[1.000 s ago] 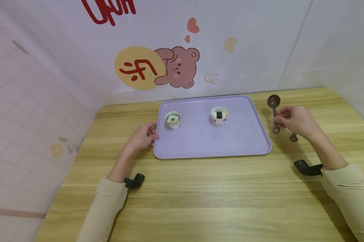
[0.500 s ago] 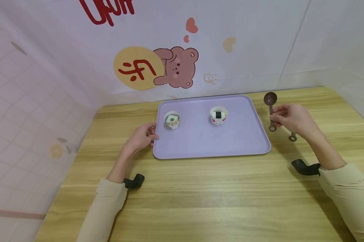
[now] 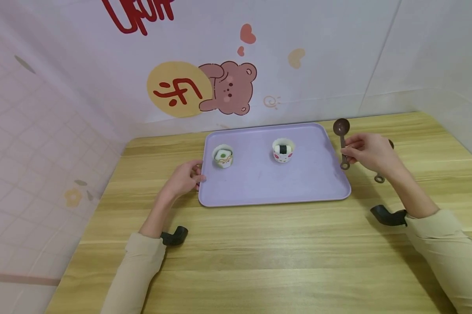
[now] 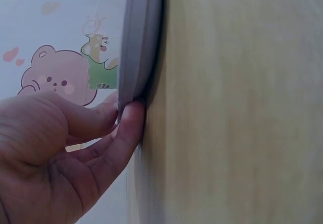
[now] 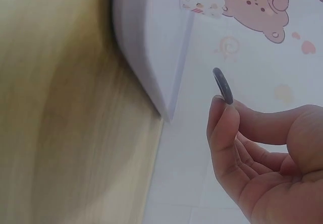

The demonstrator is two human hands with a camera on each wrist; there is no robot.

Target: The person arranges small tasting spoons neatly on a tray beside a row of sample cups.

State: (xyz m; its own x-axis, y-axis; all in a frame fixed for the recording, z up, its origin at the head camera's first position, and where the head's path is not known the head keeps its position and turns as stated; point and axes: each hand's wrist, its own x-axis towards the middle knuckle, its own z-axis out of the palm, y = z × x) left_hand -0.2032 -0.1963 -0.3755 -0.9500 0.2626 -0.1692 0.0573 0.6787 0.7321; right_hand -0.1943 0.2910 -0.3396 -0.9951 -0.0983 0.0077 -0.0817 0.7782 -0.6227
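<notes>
Pinches a brown measuring spoon (image 3: 342,140) by its handle in the right hand (image 3: 367,150), holding it raised at the right edge of a lilac tray (image 3: 251,185), near a dark utensil (image 3: 379,175) partly hidden behind that hand. Grips the tray's left rim in a narrow pinch with the left hand (image 3: 183,178), near a printed cup (image 3: 225,164) and well apart from a second cup (image 3: 282,158).

We are seeing smooth, matt plastic in the tray (image 3: 259,185) at twelve o'clock, faintly glossy plastic in the spoon (image 3: 341,127) at one, smooth wood grain on the tabletop (image 3: 275,253) at six.
</notes>
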